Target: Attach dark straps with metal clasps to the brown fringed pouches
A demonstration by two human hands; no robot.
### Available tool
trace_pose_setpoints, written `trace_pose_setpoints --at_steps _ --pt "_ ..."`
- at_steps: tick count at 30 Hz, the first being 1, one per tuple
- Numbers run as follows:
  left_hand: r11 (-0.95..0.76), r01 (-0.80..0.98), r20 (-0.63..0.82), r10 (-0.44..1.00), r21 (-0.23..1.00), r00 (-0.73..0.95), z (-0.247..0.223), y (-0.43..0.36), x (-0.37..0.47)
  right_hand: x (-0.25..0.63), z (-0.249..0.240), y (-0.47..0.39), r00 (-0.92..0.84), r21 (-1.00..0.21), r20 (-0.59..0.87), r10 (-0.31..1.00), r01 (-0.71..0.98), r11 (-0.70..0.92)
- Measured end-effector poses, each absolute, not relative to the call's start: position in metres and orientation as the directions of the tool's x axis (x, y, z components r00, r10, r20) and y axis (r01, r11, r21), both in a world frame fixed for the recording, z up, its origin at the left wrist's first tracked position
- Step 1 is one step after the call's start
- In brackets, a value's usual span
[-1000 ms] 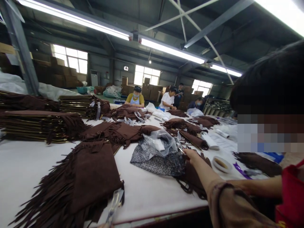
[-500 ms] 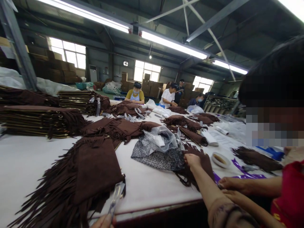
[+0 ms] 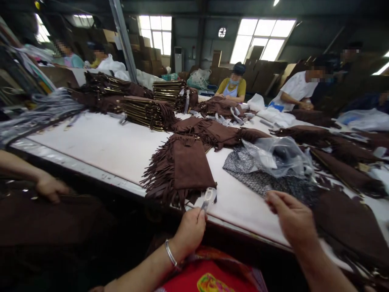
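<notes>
My left hand (image 3: 191, 229), with a bangle on its wrist, is closed on a narrow strip wrapped in clear plastic, with a pale metal ring-like end (image 3: 208, 195). That end lies against the lower corner of a brown fringed bag (image 3: 193, 162), flat on the table. My right hand (image 3: 291, 215) is raised over the table's front part, fingers curled in a pinch; whether anything is between them I cannot make out. Behind it lies a black-and-white speckled cloth (image 3: 264, 182) under a crumpled clear plastic bag (image 3: 279, 156). Another brown bag (image 3: 349, 223) lies right of this hand.
Stacked brown bags with gold edges (image 3: 146, 111) stand at the back left of the white table (image 3: 100, 140). At far left, another person's hand (image 3: 50, 186) touches brown fabric. Grey cords or straps (image 3: 39, 113) lie beyond. Co-workers sit or stand across the table.
The view has swung left. My left hand keeps hold of the wrapped strip by the fringed bag. My right hand has come away from the brown bag beside the speckled cloth, toward me.
</notes>
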State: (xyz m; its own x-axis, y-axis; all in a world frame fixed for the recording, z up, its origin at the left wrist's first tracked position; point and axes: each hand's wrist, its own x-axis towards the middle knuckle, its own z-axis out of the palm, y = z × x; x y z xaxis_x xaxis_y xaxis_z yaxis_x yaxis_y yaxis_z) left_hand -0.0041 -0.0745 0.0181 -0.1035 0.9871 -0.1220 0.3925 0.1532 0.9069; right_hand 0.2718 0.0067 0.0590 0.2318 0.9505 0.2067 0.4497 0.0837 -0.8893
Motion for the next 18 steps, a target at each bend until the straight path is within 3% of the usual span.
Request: trace_pose_setpoints --at_steps 1,3,5,10,18 --pt "0.123 0.460 -0.085 0.991 0.880 -0.102 0.019 -0.075 -0.004 0.240 0.064 -0.007 0.041 -0.909 0.087 0.995 0.411 0.063" --pt "0.071 0.584 -0.026 0.996 0.809 -0.086 0.020 -0.077 -0.004 0.186 0.070 -0.028 -0.266 -0.910 -0.081 0.961 0.413 0.038" --pt "0.030 0.678 0.012 0.998 0.734 -0.058 0.022 -0.079 -0.006 0.151 0.069 -0.039 -0.364 -0.906 -0.167 0.917 0.423 0.003" --pt "-0.002 0.789 0.018 1.000 0.615 -0.012 0.021 -0.081 -0.009 0.124 0.049 -0.034 -0.325 -0.890 -0.261 0.909 0.446 -0.096" --pt "-0.074 0.894 0.063 0.997 0.441 0.051 0.013 -0.082 -0.012 0.122 0.039 -0.025 -0.240 -0.814 -0.296 0.925 0.569 -0.113"
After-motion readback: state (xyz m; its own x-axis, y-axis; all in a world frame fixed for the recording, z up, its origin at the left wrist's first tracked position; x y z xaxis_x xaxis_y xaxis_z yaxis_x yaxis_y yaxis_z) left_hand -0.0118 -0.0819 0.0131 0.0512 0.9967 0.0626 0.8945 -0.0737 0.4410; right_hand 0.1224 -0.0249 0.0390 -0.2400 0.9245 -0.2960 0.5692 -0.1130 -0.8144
